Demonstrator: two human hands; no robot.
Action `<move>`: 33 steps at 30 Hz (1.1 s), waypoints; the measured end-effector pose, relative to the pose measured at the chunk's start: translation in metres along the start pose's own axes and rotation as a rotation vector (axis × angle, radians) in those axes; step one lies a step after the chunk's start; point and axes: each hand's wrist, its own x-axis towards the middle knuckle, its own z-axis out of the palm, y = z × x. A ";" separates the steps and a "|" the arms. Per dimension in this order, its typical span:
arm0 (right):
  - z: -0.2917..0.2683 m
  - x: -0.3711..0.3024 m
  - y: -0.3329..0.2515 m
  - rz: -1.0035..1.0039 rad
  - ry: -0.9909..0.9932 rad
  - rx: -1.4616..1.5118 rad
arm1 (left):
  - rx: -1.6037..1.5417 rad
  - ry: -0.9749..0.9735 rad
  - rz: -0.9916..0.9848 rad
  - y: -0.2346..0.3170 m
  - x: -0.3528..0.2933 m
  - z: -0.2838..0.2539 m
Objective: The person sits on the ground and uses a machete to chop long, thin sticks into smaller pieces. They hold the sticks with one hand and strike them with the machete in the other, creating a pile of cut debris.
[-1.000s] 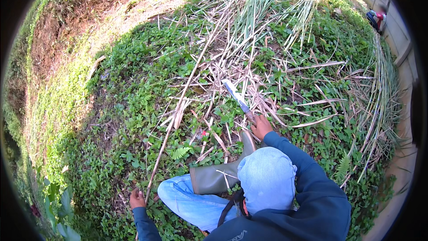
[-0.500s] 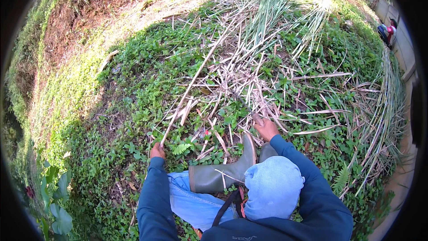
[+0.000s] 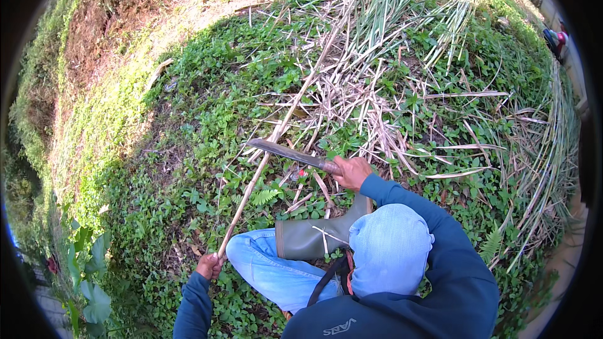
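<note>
My left hand (image 3: 209, 266), low on the left beside my knee, is closed round the near end of a long tan dry stalk (image 3: 244, 203). The stalk slants away, up and right, toward a heap of cut stems. My right hand (image 3: 353, 172) grips the wooden handle of a machete (image 3: 287, 152). Its dark blade points left and lies across the stalk in view; whether it touches, I cannot tell. Below the machete, my bent leg in light blue jeans (image 3: 267, 276) ends in an olive rubber boot (image 3: 314, 236).
Pale dry strips (image 3: 352, 100) litter the low green plants ahead. Beyond lies a bundle of green stalks (image 3: 389, 9). Long stems (image 3: 546, 144) are piled along the right side, near a pale wall. A bare reddish bank (image 3: 103, 25) rises at the far left.
My left hand has drawn the stalk nearer, down and left. My right hand has risen and moved left, swinging the machete up out of the strips and across the stalk.
</note>
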 end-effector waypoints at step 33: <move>-0.028 -0.075 0.065 0.662 0.078 0.244 | 0.977 0.825 0.705 0.075 0.225 0.082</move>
